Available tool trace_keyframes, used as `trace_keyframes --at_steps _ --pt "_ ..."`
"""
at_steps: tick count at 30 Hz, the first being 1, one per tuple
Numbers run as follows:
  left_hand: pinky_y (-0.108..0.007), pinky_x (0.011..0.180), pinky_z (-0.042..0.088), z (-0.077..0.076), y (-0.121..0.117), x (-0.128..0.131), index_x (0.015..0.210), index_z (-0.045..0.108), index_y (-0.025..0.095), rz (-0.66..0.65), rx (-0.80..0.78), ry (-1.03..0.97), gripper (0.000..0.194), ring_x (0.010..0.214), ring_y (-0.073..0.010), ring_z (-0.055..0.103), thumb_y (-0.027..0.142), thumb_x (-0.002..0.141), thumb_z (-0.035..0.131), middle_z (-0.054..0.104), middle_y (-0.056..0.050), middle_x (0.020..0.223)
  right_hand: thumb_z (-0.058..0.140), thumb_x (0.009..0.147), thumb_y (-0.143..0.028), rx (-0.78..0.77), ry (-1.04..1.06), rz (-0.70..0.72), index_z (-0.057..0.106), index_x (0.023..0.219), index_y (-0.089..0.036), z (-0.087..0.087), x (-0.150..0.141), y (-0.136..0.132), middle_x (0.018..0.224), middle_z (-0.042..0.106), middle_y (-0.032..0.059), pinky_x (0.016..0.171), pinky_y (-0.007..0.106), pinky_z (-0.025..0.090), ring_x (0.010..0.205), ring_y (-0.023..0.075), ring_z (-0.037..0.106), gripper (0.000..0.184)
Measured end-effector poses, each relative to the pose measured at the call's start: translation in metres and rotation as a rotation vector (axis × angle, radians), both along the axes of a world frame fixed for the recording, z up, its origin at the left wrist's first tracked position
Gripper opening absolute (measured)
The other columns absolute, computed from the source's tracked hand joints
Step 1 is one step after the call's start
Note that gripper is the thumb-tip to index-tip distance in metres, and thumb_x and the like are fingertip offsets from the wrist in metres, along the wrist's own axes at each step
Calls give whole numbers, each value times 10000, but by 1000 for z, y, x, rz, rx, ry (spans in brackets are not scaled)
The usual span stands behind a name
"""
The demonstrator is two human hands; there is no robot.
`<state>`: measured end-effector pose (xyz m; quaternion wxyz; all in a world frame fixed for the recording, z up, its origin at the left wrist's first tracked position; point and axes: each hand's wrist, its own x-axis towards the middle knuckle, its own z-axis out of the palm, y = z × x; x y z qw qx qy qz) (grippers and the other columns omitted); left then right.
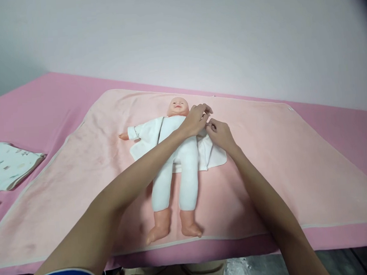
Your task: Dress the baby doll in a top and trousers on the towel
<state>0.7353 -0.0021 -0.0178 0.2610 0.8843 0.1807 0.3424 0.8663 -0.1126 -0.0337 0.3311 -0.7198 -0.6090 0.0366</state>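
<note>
A baby doll (177, 109) lies on its back, in white leggings (189, 191) and a white top. An open white jacket (150, 133) spreads beneath it, with one sleeve on the doll's arm at the left. My left hand (198, 118) is over the doll's shoulder at the right, fingers curled; what they hold is hidden. Beside it, my right hand (221, 133) is closed, pinching at the jacket's sleeve on that side. Both hands hide the doll's arm there. The jacket's lower flap (215, 154) lies flat below my right hand.
A pale pink blanket (266, 169) with a light edge lies under the doll, on a darker pink padded surface (59, 93). Patterned folded cloth (7, 162) sits at the far left. A plain wall (196, 37) rises behind.
</note>
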Motion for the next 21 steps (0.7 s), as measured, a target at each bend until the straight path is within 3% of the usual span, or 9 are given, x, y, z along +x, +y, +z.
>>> trace_keyframes --at_steps 3,6,8,11,13,16,18,21 --pt "-400 1098 470 3 -2 13 1127 589 203 -17 -107 -116 287 1151 -224 638 111 998 350 730 -112 1208 499 997 -311 -32 -98 23 626 918 -206 -5 -23 8 893 719 93 714 336 381 802 248 614 183" --pt "-401 1093 487 14 -10 1 1104 565 215 -8 -103 -149 279 1138 -214 654 97 977 346 718 -123 1227 478 1032 -298 -40 -162 20 664 1010 -183 -1 -37 0 1019 747 147 785 364 437 933 296 652 220" --pt "-403 1090 494 21 -18 -32 1140 573 217 19 -44 -136 273 1166 -223 638 121 974 379 707 -125 1261 452 1080 -342 3 -168 48 657 1068 -190 2 -35 -23 1043 736 136 865 377 470 1000 297 650 256" --pt "-442 1118 487 17 -28 -116 1206 582 234 158 56 -40 228 1202 -263 604 242 1012 462 682 -125 1281 495 1094 -429 34 -136 71 627 1197 -209 -6 -21 -78 1130 722 127 930 390 499 1092 295 649 276" --pt "-494 1082 499 0 -31 -181 1165 570 242 331 92 24 193 1130 -299 600 348 1008 531 668 -128 1213 548 1067 -480 -27 -105 17 605 1229 -216 -19 -10 -113 1193 716 136 916 406 515 1115 305 661 314" --pt "-571 1040 508 -32 -33 -257 1129 566 224 607 60 249 347 1129 -368 596 541 987 562 633 -167 1220 634 998 -597 -131 -64 -126 581 1229 -206 -38 2 -140 1215 710 150 933 434 524 1114 324 678 457" --pt "-615 1058 492 -45 -34 -280 1143 579 196 722 -2 436 511 1185 -422 597 673 960 554 630 -196 1258 652 958 -682 -246 -48 -223 568 1203 -206 -42 5 -138 1162 720 141 898 432 525 1060 327 692 541" --pt "-623 1109 453 -45 -27 -282 1107 614 183 718 -120 572 537 1216 -441 633 688 927 584 697 -186 1233 657 931 -732 -473 -34 -309 560 1165 -214 -32 6 -120 1122 745 125 867 411 516 1032 324 717 577"
